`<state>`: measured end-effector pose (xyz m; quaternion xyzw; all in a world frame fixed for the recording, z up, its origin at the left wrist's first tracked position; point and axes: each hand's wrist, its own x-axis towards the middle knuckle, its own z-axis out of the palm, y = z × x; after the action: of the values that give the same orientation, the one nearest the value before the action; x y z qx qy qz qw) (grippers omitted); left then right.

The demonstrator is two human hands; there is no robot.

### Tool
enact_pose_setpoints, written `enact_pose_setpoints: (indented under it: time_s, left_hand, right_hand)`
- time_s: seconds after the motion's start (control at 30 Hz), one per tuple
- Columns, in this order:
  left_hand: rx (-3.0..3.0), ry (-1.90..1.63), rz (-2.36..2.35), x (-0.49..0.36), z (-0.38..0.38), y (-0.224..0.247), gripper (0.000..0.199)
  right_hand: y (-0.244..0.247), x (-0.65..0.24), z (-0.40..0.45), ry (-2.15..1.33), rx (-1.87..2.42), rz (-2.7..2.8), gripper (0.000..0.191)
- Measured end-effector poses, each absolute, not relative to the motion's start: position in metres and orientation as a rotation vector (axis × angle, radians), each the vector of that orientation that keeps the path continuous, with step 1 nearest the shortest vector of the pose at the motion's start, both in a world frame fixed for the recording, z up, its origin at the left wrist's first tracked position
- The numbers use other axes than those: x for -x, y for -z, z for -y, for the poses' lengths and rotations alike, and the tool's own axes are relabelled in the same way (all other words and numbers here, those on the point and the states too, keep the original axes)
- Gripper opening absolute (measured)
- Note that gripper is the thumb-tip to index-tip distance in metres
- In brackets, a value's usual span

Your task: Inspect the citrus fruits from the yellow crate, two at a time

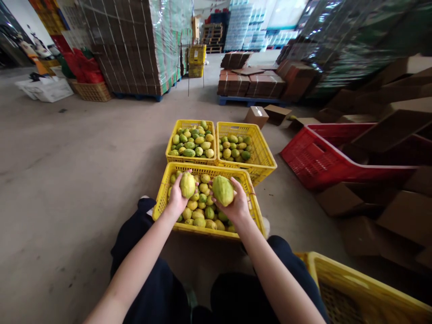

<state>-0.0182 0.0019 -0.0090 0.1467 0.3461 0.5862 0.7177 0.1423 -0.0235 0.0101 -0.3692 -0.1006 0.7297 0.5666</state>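
The trousers (162,288) are dark navy, and 2 forearms (137,265) are bare.

1. here's the paler fruit (187,185), yellow-green and lightly ridged, cradled in the left hand (177,196)!
2. over in the right hand (240,203), the greener fruit (223,190), plump, ribbed, slanting, its lower end yellower!
3. both look whole, held apart, side by side, above loose fruit (200,222) in the yellow crate (256,211)!

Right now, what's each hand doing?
Left hand: holding a yellowish-green fruit.
Right hand: holding a greener, ribbed fruit.
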Motion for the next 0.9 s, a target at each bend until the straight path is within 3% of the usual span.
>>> enact_pose_setpoints:
  time_s: [0.3,0.47,0.8,0.9]
  left_hand:
    - [-0.318,-1.257,-0.724,0.017,0.004,0.002,0.019]
    - [-0.286,-1.212,-0.738,0.021,0.006,-0.002,0.025]
    - [-0.351,-1.189,-0.795,0.021,0.004,0.001,0.03]
    - [-0.274,-1.152,-0.825,0.021,0.002,0.002,0.029]
  right_hand:
    - [-0.004,-0.148,0.022,-1.689,0.823,0.191,0.015]
    - [0.002,-0.152,0.019,-1.81,0.871,0.17,0.031]
    - [0.007,-0.144,0.016,-1.677,1.043,0.224,0.018]
    - [0.001,-0.142,0.019,-1.715,1.093,0.145,0.023]
